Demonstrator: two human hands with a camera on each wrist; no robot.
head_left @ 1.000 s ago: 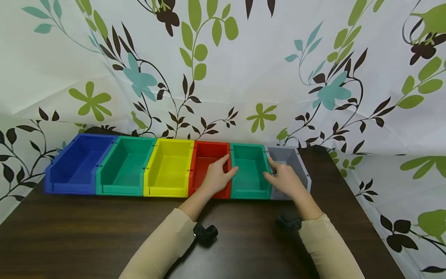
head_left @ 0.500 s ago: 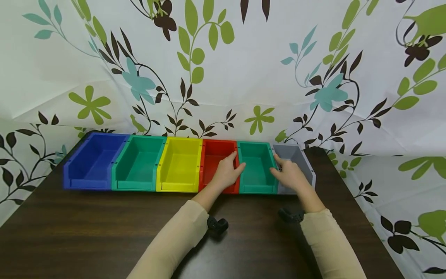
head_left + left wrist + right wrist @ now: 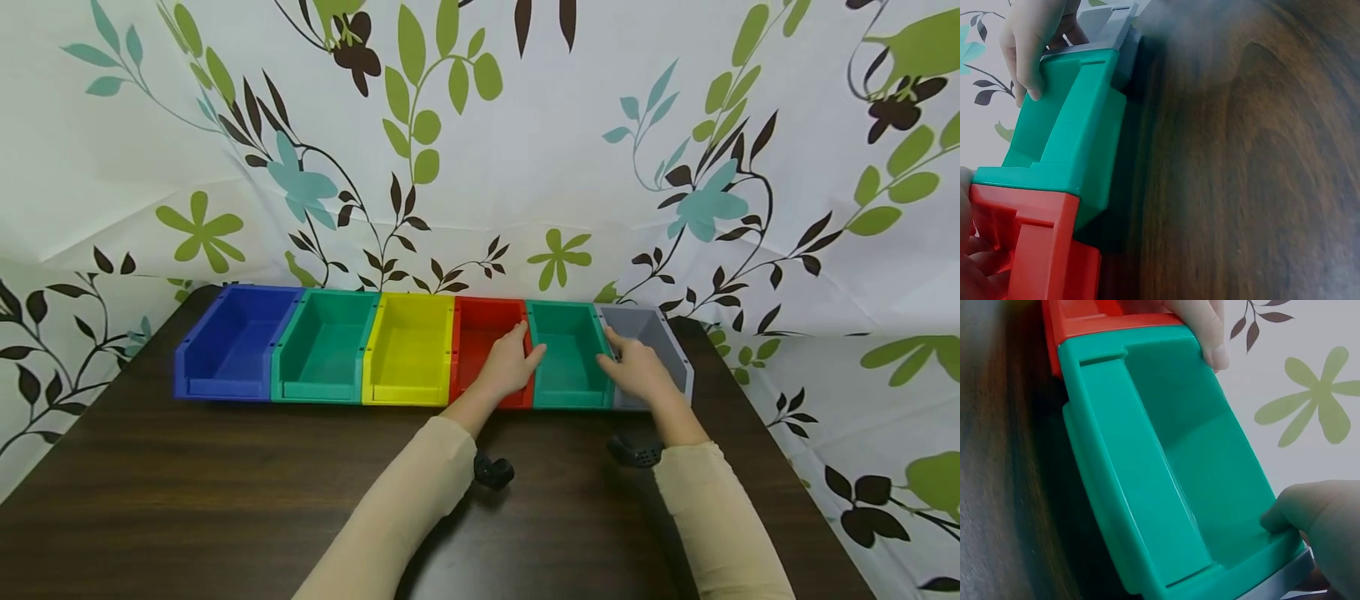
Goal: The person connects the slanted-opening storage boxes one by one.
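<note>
In the head view, a row of joined plastic bins spans the dark table. My left hand (image 3: 507, 365) grips the wall between the red bin (image 3: 480, 312) and the right green bin (image 3: 566, 400). Its fingers reach into the red bin, as the left wrist view shows, and its thumb lies over the green side. My right hand (image 3: 637, 368) pinches the wall shared by that green bin and the grey bin (image 3: 678, 375). In the right wrist view its thumb (image 3: 1285, 515) presses inside the green bin; its other fingers are largely hidden.
Leftward in the row stand a yellow bin (image 3: 408, 392), another green bin (image 3: 318, 392) and a blue bin (image 3: 225, 387). No contents show in them. The wooden table (image 3: 225, 500) extends toward me, and a leaf-patterned cloth (image 3: 465, 200) hangs close behind the row.
The whole row of bins has slid to the right and slightly away from me, both hands moving with it. My hold on the right green bin's two sides stays the same.
</note>
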